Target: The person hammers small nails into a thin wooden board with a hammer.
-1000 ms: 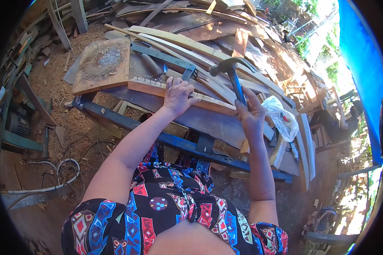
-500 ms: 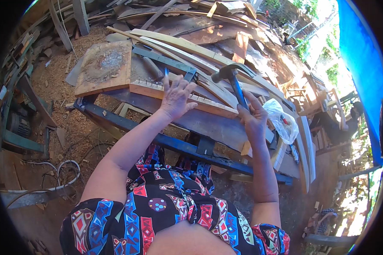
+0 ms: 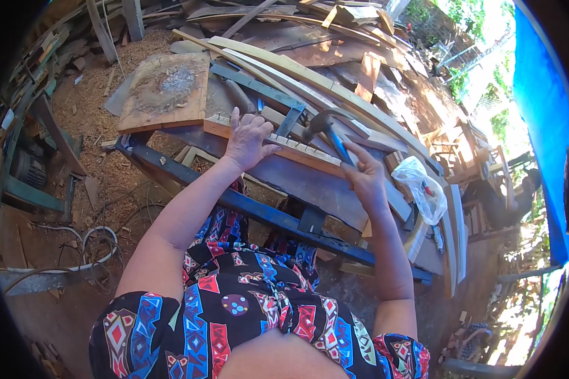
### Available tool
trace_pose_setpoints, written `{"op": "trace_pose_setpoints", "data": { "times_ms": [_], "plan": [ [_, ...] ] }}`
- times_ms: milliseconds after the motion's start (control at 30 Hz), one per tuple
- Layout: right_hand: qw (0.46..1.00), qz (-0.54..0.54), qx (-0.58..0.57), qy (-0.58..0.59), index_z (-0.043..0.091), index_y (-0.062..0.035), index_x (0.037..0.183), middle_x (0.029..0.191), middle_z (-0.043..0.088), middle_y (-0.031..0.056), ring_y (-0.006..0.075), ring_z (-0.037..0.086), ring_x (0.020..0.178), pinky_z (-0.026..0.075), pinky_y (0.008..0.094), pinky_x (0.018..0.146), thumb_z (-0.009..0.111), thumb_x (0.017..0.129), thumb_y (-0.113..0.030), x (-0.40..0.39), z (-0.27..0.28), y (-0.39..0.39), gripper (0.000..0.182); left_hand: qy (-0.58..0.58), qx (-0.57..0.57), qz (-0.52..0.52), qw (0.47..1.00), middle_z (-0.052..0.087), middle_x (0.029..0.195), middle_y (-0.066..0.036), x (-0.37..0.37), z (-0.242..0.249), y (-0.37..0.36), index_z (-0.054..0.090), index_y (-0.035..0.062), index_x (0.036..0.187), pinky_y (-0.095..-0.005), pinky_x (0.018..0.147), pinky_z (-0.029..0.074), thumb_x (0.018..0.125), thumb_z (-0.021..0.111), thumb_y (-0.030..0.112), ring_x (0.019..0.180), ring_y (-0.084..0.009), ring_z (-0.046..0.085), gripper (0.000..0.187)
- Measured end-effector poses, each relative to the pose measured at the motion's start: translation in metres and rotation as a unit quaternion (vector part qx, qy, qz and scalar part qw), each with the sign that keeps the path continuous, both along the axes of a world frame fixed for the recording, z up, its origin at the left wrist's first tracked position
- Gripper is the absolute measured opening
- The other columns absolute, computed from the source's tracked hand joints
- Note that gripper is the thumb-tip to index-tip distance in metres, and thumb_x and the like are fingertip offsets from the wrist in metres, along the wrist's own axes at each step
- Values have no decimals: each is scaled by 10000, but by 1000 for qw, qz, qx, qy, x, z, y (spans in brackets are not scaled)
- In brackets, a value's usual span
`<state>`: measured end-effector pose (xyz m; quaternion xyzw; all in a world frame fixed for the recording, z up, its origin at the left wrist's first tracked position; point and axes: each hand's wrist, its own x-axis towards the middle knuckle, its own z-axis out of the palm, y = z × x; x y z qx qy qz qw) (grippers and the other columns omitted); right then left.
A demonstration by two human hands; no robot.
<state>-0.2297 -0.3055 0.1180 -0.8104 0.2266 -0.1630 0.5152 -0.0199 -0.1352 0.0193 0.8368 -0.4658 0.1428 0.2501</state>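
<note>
My left hand (image 3: 250, 140) lies over a long wooden strip (image 3: 310, 156), fingers curled across its top and thumb on the near side. Thin nails stick up in a row along this strip, on both sides of the hand. Gripped in my right hand (image 3: 365, 178) is a claw hammer with a blue handle (image 3: 340, 150). Its dark, slightly blurred head (image 3: 322, 122) hangs just above the strip, to the right of my left hand. Whether a nail is pinched under the left fingers is hidden.
A worn wooden board (image 3: 164, 88) covers the left end of the blue-framed bench (image 3: 234, 201). Behind the strip are a green metal bar (image 3: 259, 86) and long wood slats (image 3: 291, 66). A clear plastic bag (image 3: 420, 189) lies right. Coiled cable (image 3: 101, 249) rests on the floor.
The hammer and my right hand have come down and left, nearer the strip. My left hand has slid left along the strip. The whole view has shifted slightly.
</note>
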Motion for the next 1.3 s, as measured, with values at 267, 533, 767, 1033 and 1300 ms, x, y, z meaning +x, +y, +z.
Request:
{"op": "trace_pose_setpoints", "data": {
  "times_ms": [267,533,767,1033,1300],
  "plan": [
    [987,8,-155,-48,587,-91,1281,1133,649,47,84,552,991,418,229,875,663,805,-36,11,-6,12,485,-10,-13,2,1000,543,894,-9,2,-2,1,585,156,864,-539,1101,181,675,777,413,1046,-220,497,372],
    [991,-12,-46,-122,575,-101,1300,1030,623,-29,20,491,704,415,181,611,626,860,5,19,0,20,456,-22,-25,-8,999,540,891,-11,1,0,0,587,150,882,-536,1105,161,686,769,426,1052,-220,491,385],
    [991,8,-131,-21,613,-94,1253,890,622,-24,30,493,691,397,182,629,654,831,-9,18,-8,20,433,4,17,5,1000,560,942,-11,-1,0,0,599,149,921,-552,1116,147,698,765,419,1071,-222,490,387],
    [994,-48,-83,-55,601,-100,1270,754,568,-59,4,432,578,330,177,508,644,845,-19,-20,-20,-7,434,0,-13,-9,1000,555,929,-21,-2,2,-2,589,146,904,-544,1113,148,683,773,411,1070,-233,489,391],
    [992,-31,-46,-112,593,-124,1283,746,553,-61,14,430,571,341,183,519,620,854,-19,-4,-2,13,442,19,25,-3,1000,567,970,-26,-1,4,-1,582,145,983,-550,1119,133,702,768,410,1090,-240,498,428]
  ]
}}
